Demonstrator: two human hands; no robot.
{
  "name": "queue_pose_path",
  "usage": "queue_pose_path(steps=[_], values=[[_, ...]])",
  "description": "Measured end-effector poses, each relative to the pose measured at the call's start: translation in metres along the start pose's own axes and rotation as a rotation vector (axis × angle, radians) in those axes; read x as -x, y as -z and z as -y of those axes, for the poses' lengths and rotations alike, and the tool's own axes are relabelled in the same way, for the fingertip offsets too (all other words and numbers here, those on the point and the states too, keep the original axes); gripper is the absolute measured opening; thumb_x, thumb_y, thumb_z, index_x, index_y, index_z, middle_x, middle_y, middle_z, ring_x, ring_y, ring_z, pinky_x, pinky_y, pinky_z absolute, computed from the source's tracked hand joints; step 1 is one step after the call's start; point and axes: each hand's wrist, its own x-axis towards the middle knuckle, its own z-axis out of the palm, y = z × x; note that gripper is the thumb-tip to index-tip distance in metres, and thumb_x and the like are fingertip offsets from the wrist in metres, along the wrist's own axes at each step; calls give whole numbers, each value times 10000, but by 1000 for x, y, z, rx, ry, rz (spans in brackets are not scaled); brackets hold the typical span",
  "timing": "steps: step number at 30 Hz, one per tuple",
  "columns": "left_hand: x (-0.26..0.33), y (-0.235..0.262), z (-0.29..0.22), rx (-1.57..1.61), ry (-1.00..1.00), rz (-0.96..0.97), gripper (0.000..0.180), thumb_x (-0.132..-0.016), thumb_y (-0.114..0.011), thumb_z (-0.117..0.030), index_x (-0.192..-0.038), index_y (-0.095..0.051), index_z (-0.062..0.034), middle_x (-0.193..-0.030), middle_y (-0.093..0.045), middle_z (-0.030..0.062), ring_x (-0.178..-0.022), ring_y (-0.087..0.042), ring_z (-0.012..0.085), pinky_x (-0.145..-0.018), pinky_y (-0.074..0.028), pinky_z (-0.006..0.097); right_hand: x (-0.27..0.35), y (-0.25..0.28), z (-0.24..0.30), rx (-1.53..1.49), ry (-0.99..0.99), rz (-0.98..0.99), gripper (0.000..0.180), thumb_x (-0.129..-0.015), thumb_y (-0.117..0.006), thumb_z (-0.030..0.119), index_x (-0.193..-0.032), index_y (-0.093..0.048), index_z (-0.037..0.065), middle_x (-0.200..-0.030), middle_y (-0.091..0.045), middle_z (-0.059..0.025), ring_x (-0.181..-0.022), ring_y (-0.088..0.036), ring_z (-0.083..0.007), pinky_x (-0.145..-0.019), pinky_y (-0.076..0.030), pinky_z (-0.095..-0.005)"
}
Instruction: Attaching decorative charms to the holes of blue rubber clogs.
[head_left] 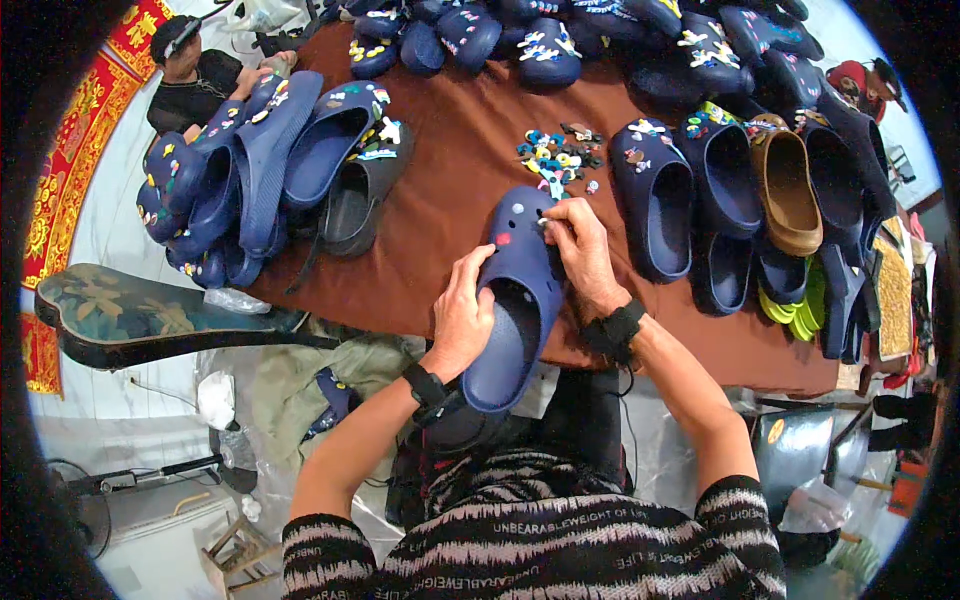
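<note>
At the far left of the frame a camouflage-patterned case (130, 310) lies beside the table (450, 210), which is covered in a brown cloth. At the upper left of the table a heap of navy foam clogs (250, 165) lies stacked, several nested one inside another, some carrying small coloured charms.

In the lower centre, the left hand (462, 320) grips the side wall of a navy clog (515, 300), fingers curled over its rim and thumb on the outside, so it is closed firmly on the shoe. The clog is tilted, its toe resting on the table edge and its heel hanging toward the person's lap. It looks light and springy, a moulded foam that should flex under pressure rather than crack, with a matte surface that is unlikely to slip. The thick rim round the foot opening seems the surest place to grip, as the left hand does.

The right hand (580, 255) rests on the clog's toe, its fingers pinched narrowly on something small at one of the holes; what it is cannot be made out. The clog's hollow is empty; a pink charm (503, 239) sits on its upper.

Just above the hands, a loose pile of small charms (558, 157) lies on the cloth. To the right stand more navy clogs (655, 195) and one brown clog (787, 190), openings upward and empty.
</note>
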Motion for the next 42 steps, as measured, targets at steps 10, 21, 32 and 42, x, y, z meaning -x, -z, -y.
queue_pose_path(steps=[10,21,32,42], values=[[1,1,-1,8,26,20,550,-846,-537,11,-1374,-475,-129,-1343,-547,158,-1191,-570,399,-985,-479,486,-71,38,-21,721,90,-44,178,-891,-589,74,-1067,-590,48,-1013,-592,-198,-930,-620,-432,-785,-496,-516],[1,4,-1,16,22,-4,541,-845,-529,19,-1368,-487,-114,-1342,-551,161,-1197,-565,396,-998,-473,476,-93,16,-47,817,-183,286,407,-853,-738,387,-1030,-620,40,-992,-706,-225,-978,-664,-433,-820,-511,-522],[5,-3,8,72,51,-23,596,-845,-560,-10,-1415,-398,-72,-1317,-554,220,-1202,-563,414,-987,-475,499,-95,38,-32,311,-286,223,296,-951,-618,234,-981,-693,-51,-780,-680,-129,-648,-630,-187,-622,-507,-337],[2,3,-2,84,150,29,639,-846,-598,-18,-1438,-364,-60,-1342,-549,231,-1216,-563,406,-994,-474,494,-77,11,52,262,-302,787,301,-983,-607,280,-887,-661,0,-673,-608,-21,-584,-588,-119,-543,-486,-281]])
